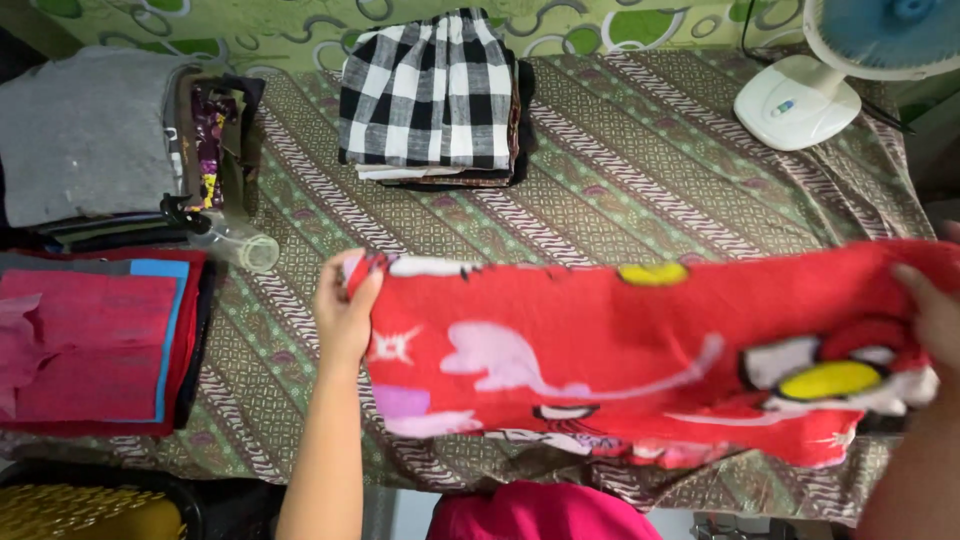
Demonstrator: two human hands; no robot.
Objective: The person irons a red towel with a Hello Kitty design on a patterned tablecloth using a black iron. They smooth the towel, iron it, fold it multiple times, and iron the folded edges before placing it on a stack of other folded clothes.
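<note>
A red cloth (pixel 620 350) with pink, white and yellow cartoon prints is stretched out flat above a patterned brown bedsheet (pixel 620 180). My left hand (pixel 345 310) pinches its left edge. My right hand (pixel 930 315) grips its right end, partly cut off by the frame edge. The cloth hangs between the two hands, its lower edge drooping toward me.
A folded black-and-white checked stack (pixel 435 95) lies at the back centre. Grey folded clothes (pixel 85 130) and a red and pink stack (pixel 95 345) sit at the left, with a clear spray bottle (pixel 225 235) between them. A white fan base (pixel 795 100) stands back right.
</note>
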